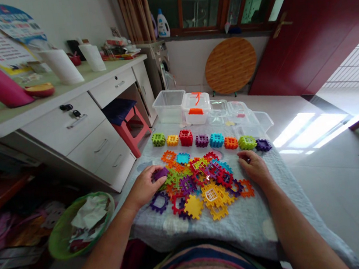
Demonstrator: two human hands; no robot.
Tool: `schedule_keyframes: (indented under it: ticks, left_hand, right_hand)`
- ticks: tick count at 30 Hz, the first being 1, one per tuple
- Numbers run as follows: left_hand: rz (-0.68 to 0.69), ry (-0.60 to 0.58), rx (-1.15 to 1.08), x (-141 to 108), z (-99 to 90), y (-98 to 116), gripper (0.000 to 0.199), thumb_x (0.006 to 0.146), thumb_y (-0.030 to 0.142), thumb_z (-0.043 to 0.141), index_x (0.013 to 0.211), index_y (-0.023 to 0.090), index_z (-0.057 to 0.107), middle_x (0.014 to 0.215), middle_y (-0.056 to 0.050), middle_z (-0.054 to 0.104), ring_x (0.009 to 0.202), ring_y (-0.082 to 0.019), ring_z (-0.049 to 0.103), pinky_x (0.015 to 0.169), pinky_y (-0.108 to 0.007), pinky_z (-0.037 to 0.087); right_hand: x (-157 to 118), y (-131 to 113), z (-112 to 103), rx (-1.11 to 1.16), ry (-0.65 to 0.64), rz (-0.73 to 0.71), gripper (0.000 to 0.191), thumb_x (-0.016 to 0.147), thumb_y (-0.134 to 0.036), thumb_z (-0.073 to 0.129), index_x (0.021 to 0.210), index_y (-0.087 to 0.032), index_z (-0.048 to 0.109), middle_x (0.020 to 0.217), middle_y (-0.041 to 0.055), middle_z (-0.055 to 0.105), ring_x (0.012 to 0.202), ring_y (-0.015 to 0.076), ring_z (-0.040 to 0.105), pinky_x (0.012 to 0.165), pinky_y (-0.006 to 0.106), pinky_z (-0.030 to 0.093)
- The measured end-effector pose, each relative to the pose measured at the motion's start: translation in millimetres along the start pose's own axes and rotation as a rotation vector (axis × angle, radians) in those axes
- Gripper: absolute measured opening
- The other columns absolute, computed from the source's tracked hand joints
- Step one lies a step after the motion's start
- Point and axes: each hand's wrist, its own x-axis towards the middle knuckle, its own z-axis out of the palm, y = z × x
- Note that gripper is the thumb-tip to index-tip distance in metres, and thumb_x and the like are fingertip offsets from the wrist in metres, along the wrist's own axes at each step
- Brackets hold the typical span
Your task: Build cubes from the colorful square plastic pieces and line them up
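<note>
As I look on from afar, the left hand [146, 184] sits palm inward at the pile's near-left edge, its thumb and fingers pinching a purple tile [161, 174]. The right hand [253, 165] lies beyond the pile's right side, fingers curled; I can't tell whether it grips anything. I see the purple tile partly covered by fingers, above the cloth [225, 234]. Beside it, the pile [205, 176] mixes notched red, yellow, green and orange tiles, many with open centres, before a row of cubes [216, 140].
</note>
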Motion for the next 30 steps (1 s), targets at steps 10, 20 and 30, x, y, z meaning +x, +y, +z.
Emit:
schedule_keyframes:
  ticks: [10, 20, 30]
  left_hand:
    - [0.188, 0.192, 0.124, -3.9, -0.1, 29.9, 0.051, 0.074, 0.037, 0.067, 0.12, 0.018, 0.058, 0.115, -0.01, 0.066, 0.105, -0.027, 0.063, 0.095, -0.042, 0.05]
    - [0.332, 0.105, 0.229, -3.5, 18.2, 48.0, 0.05, 0.078, 0.032, 0.068, 0.125, 0.019, 0.055, 0.122, -0.01, 0.065, 0.113, -0.027, 0.06, 0.102, -0.045, 0.046]
    - [0.493, -0.002, 0.298, -16.1, 18.7, 46.8, 0.046, 0.081, 0.037, 0.069, 0.123, 0.021, 0.06, 0.127, -0.01, 0.062, 0.121, -0.029, 0.053, 0.108, -0.049, 0.04]
  right_hand:
    - [0.8, -1.3, -1.0, -0.046, 0.007, -0.014, 0.031, 0.075, -0.037, 0.053, 0.094, -0.017, 0.068, 0.085, 0.0071, 0.069, 0.071, 0.0196, 0.059, 0.072, 0.036, 0.05]
    - [1.7, -0.3, 0.2, -0.016, 0.016, -0.016, 0.029, 0.075, -0.035, 0.052, 0.092, -0.018, 0.068, 0.087, 0.007, 0.069, 0.073, 0.0199, 0.06, 0.074, 0.037, 0.05]
    - [-11.6, -39.7, 0.5, 0.089, 0.036, -0.23, 0.014, 0.083, -0.027, 0.054, 0.087, -0.021, 0.066, 0.088, 0.0052, 0.066, 0.084, 0.0209, 0.06, 0.079, 0.037, 0.048]
